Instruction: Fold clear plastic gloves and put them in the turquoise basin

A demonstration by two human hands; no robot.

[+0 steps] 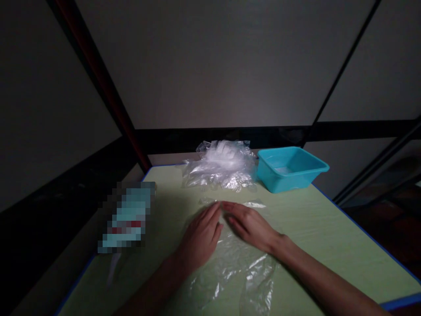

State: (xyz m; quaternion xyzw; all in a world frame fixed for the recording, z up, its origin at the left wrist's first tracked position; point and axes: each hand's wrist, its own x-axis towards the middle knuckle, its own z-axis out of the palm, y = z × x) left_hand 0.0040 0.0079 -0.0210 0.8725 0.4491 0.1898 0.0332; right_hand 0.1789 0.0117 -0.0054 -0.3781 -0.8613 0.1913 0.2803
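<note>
Both hands lie flat, palms down, on a sheet of clear plastic film (237, 267) spread over the middle of the table (329, 228) and running back to its near edge. The left hand (200, 237) and the right hand (251, 226) have their fingers stretched out and close together, fingertips nearly meeting at the film's far end; neither grips anything. By the look of it, the step in hand is pressing or smoothing the film flat. The film is thin and wrinkled, so a next move would call for a light, even slide outward, or a careful pinch at an edge, since such film clings and creases easily.

Toward the far edge lies a heap of crumpled clear plastic (220, 166), and just beside it, at the far right corner, stands a turquoise plastic tub (291, 169). A blurred-out patch covers something at the left edge. The table has a pale green top with blue trim. The room is dim, with plain grey panels and dark bars behind.
</note>
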